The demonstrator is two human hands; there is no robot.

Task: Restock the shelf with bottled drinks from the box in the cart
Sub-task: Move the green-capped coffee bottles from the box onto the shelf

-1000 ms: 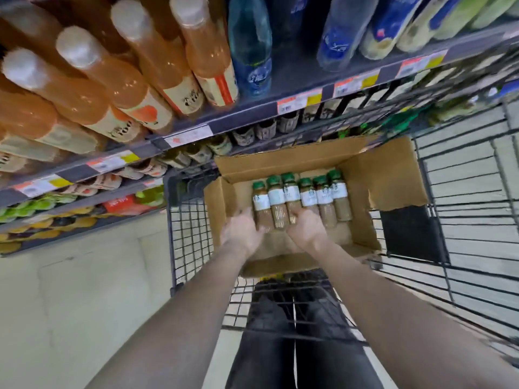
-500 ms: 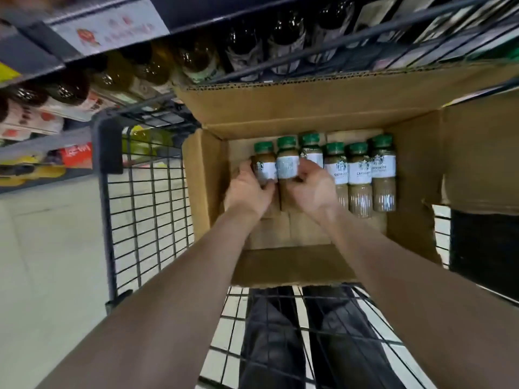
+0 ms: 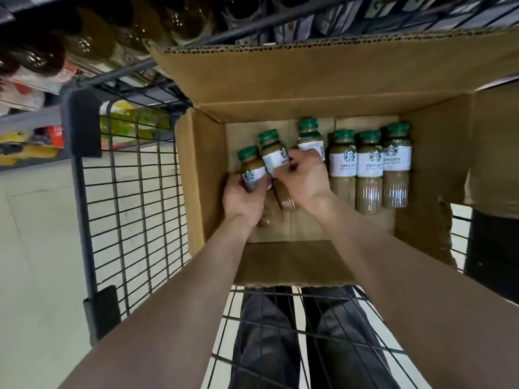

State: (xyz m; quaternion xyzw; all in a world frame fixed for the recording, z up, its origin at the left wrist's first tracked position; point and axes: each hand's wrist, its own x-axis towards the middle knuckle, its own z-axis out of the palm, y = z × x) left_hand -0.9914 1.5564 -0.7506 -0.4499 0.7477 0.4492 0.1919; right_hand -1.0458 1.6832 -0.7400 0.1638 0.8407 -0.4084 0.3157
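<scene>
An open cardboard box point(image 3: 432, 153) sits in a black wire cart point(image 3: 132, 209). Inside lie several coffee bottles with green caps and white labels. My left hand point(image 3: 244, 197) grips the leftmost bottle point(image 3: 250, 167) around its label. My right hand point(image 3: 304, 178) curls over the second bottle point(image 3: 273, 154) and the third bottle point(image 3: 309, 136), fingers on their labels. Both gripped bottles on the left are tilted out of the row. Three more bottles point(image 3: 369, 169) lie side by side at the right of the box.
A dark shelf point(image 3: 92, 77) with brown and amber bottles point(image 3: 39, 56) runs across the top, just past the cart. Lower shelves with yellow and red goods point(image 3: 25, 144) are at the left. Pale floor point(image 3: 36, 248) lies left of the cart. My dark trousers point(image 3: 266, 341) show through the cart mesh.
My head has moved closer to the box. Both hands went from the box's near end onto the left bottles, which now tilt out of the row.
</scene>
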